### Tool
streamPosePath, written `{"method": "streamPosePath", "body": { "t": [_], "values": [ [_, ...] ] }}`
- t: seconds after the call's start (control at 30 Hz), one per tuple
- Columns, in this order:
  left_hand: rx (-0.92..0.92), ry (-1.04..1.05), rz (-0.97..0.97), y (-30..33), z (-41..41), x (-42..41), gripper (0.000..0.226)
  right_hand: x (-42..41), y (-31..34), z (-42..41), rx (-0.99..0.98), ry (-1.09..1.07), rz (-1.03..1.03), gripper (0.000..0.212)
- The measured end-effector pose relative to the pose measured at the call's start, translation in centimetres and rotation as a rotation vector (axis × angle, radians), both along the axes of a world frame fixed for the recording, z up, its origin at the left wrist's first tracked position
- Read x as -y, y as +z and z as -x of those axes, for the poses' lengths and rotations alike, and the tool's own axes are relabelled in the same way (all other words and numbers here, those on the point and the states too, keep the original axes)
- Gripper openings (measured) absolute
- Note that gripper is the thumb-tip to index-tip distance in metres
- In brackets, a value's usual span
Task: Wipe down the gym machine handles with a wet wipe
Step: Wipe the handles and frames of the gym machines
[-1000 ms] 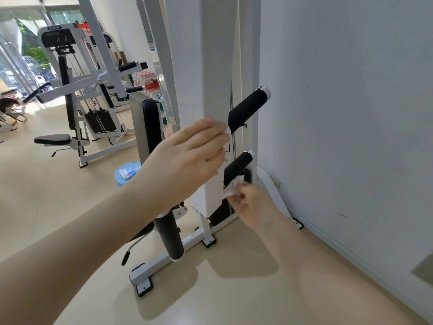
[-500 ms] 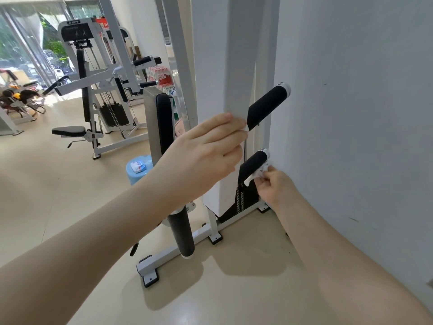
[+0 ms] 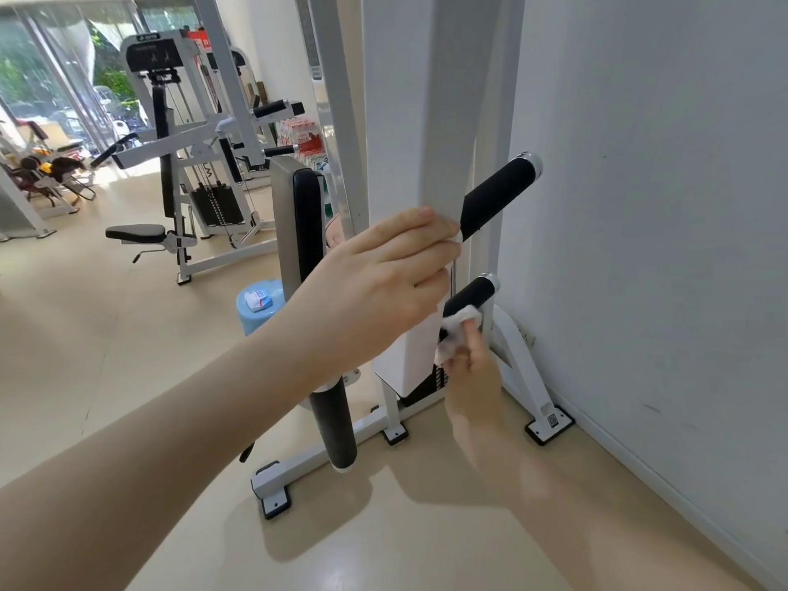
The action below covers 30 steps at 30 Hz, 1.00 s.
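While the right hand point(image 3: 471, 368) pinches the wipe point(image 3: 458, 324) against the lower handle point(image 3: 469, 294), the left hand point(image 3: 379, 283) is up on the white column point(image 3: 409, 121), fingers curled round its near edge, steadying things. That wipe is bunched into a soft white wad, sitting on the near end of the grip, just where the black sleeve meets the machine. It looks limp and damp, no stiffness at all, so it should mould round the bar if the fingers wrap it rather than dab. Light as anything too; the risk, I'd say, is it sliding out of a loose pinch or balling up so only a corner does the cleaning.

The grip itself reads as firm black foam or rubber with a chrome cap at the far end, angled up and to the right toward the wall point(image 3: 639, 249). It's fixed and won't give, so a full wrap and a pull along its length looks like the way to take it. Above it, the upper handle point(image 3: 496, 194) pokes out at the same angle, nothing touching it. Over on the left, a blue tub point(image 3: 251, 317) with a small packet point(image 3: 258, 299) on its lid stands on the floor.
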<state>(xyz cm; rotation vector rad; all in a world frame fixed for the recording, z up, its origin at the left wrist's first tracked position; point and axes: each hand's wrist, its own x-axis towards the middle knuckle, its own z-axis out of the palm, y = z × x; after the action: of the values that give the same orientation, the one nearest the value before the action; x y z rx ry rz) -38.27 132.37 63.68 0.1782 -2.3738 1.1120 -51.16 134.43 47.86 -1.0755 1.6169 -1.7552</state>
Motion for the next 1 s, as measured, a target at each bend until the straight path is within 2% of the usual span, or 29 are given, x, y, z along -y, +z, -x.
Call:
{"method": "streamPosePath", "body": {
  "t": [0.03, 0.07, 0.13, 0.2, 0.23, 0.3, 0.37, 0.5, 0.67, 0.7, 0.8, 0.83, 0.87, 0.93, 0.97, 1.0],
  "values": [
    [0.002, -0.002, -0.001, -0.1, -0.1, 0.1, 0.016, -0.5, 0.0, -1.0, -0.108, 0.009, 0.026, 0.025],
    [0.002, -0.002, 0.001, -0.1, -0.2, 0.3, 0.014, -0.6, 0.0, -1.2, -0.133, 0.005, 0.053, 0.024],
    [-0.002, 0.008, 0.017, -0.1, -0.3, 0.6, 0.016, 0.0, 0.3, 0.1, -0.046, 0.006, 0.078, 0.031],
    [-0.014, 0.01, 0.011, 0.0, -0.3, 0.7, 0.019, 0.8, 1.7, 1.3, -0.149, -0.034, 0.038, 0.032],
    [-0.02, 0.001, -0.001, 0.0, -0.3, 0.8, 0.02, 1.0, 1.9, 1.4, -0.281, 0.022, 0.038, 0.027],
    [-0.018, -0.018, -0.019, -0.1, -0.3, 0.9, 0.021, 0.5, 2.0, 1.4, -0.707, 0.114, 0.138, 0.023],
    [-0.01, -0.022, -0.004, -0.2, -0.3, 0.9, 0.019, 0.7, 1.9, 2.3, -0.886, 0.227, 0.162, 0.022],
    [-0.019, -0.047, -0.018, -0.2, 0.0, 0.6, 0.015, 2.6, 5.0, 7.3, -0.766, 0.245, -0.088, 0.032],
    [-0.001, -0.075, -0.035, -0.1, 0.1, 0.6, 0.013, 2.1, 6.4, 6.9, -0.843, 0.638, -0.224, 0.034],
    [0.001, -0.072, -0.043, 0.0, 0.2, 0.6, 0.014, 2.6, 6.5, 7.5, -0.874, 0.581, -0.234, 0.034],
    [-0.02, -0.087, -0.069, 0.0, 0.3, 0.4, 0.02, 3.1, 5.7, 8.8, -0.943, 0.2, -0.184, 0.028],
    [-0.025, -0.092, -0.077, 0.0, 0.2, 0.4, 0.021, 2.5, 5.0, 8.4, -1.028, 0.138, -0.106, 0.022],
    [-0.024, -0.092, -0.081, -0.1, 0.1, 0.4, 0.021, 1.9, 4.1, 7.6, -1.146, 0.125, 0.015, 0.015],
    [-0.017, -0.084, -0.071, -0.2, 0.0, 0.4, 0.021, 0.7, 2.3, 6.3, -1.304, 0.237, 0.171, 0.022],
    [-0.013, -0.08, -0.067, -0.1, 0.0, 0.4, 0.021, 0.9, 1.9, 6.5, -1.272, 0.266, 0.179, 0.026],
    [-0.009, -0.075, -0.063, -0.1, 0.0, 0.4, 0.021, 1.4, 1.8, 6.9, -1.158, 0.222, 0.147, 0.03]
  ]
}}
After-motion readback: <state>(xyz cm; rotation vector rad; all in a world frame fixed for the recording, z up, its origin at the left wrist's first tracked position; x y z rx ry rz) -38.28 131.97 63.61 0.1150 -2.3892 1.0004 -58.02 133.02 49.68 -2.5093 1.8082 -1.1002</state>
